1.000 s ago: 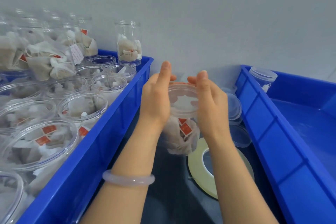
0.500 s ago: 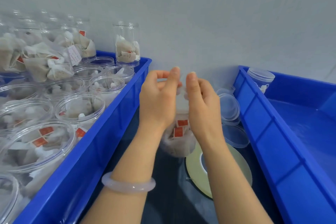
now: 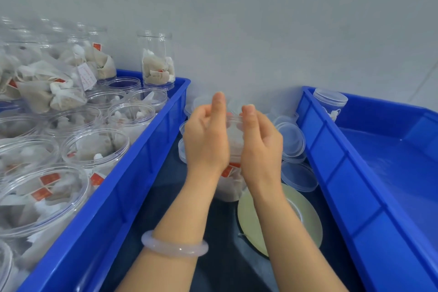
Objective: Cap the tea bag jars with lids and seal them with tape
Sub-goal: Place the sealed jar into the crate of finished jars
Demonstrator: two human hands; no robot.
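Head view, one frame.

Both hands are raised over the dark worktop (image 3: 163,199), in the gap between the two blue crates, backs toward the camera.

- Left hand (image 3: 205,136): index finger straight and pointing up, the other fingers curled to the far side of the clear lid (image 3: 235,120). A pale bracelet (image 3: 175,245) sits on this wrist.
- Right hand (image 3: 260,145): fingers curled in, tips against the opposite edge of the same lid.
- So both hands grasp the lid from either side, close together, with only a narrow strip of it showing between them. The lid is at the mouth of the jar (image 3: 231,183). Motion blur hides whether it is fully seated.
- The jar is clear, upright or nearly so, and holds tea bags with red tags. Only its lower part shows beneath the wrists.

Surroundings:
- Tape roll (image 3: 308,218): pale yellow-green, flat on the worktop just right of the jar, partly under the right forearm.
- Loose lids (image 3: 292,138) are stacked beside the right hand, against the right crate (image 3: 353,187).
- One capped jar (image 3: 330,103) stands in the far corner of the right crate.
- Left crate (image 3: 132,173): packed with open jars (image 3: 94,147) of tea bags, none of them with a lid.
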